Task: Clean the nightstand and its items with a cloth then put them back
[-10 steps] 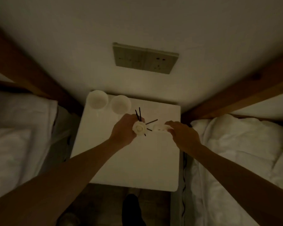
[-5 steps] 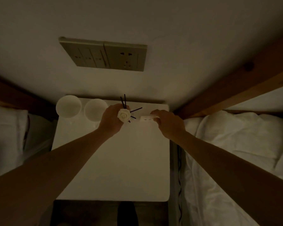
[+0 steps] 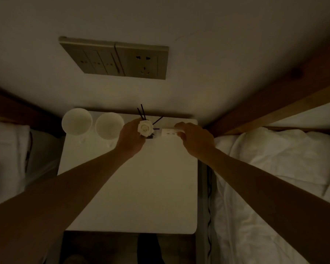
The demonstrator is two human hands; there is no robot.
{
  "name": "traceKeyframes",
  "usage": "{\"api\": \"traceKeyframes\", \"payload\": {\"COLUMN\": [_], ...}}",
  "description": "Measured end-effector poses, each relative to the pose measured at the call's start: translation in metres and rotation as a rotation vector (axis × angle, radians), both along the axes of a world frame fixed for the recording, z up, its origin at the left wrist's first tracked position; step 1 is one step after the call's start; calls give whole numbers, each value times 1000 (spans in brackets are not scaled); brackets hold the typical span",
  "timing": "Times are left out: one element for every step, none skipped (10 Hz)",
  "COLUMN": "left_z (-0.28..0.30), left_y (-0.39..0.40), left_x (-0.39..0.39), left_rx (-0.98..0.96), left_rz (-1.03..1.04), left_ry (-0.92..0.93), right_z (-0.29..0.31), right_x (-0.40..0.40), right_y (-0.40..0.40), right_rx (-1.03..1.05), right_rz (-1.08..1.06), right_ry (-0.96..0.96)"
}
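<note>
The white nightstand [image 3: 133,187] stands against the wall between two beds. My left hand [image 3: 131,139] is closed around a reed diffuser [image 3: 145,128] with a white rose and black sticks, near the back edge. My right hand [image 3: 195,139] grips a small white charger block [image 3: 169,132] with ports, just right of the diffuser. Two white cups [image 3: 77,121] [image 3: 109,125] stand at the back left corner. No cloth is in view.
A switch and socket panel [image 3: 120,59] is on the wall above. White bedding lies on the left [image 3: 6,159] and on the right [image 3: 274,178]. Wooden bed frames [image 3: 274,96] run along both sides. A cable hangs in the gap right of the nightstand.
Both hands have carried the diffuser and the charger block toward the back edge of the nightstand, and the camera has moved closer to the wall.
</note>
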State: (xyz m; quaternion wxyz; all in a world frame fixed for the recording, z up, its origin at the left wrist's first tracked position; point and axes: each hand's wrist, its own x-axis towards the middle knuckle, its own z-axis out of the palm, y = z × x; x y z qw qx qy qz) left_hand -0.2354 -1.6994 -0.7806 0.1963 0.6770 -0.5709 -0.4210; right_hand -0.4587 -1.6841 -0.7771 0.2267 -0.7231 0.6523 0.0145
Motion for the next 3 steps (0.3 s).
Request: {"api": "traceKeyframes", "payload": {"left_z": [3,23,47], "left_y": [3,6,11], "left_x": [3,6,15], "left_rx": [52,38,74], "left_rz": [-4,-94,-170], "left_ry": [18,-66,-109], "right_z": [0,18,43], "right_x": [0,4,6], "right_y": [1,3,9], "right_rx": [38,100,77], "right_rz": [-42,-97,-104], "right_ry": [-28,-42,-17]}}
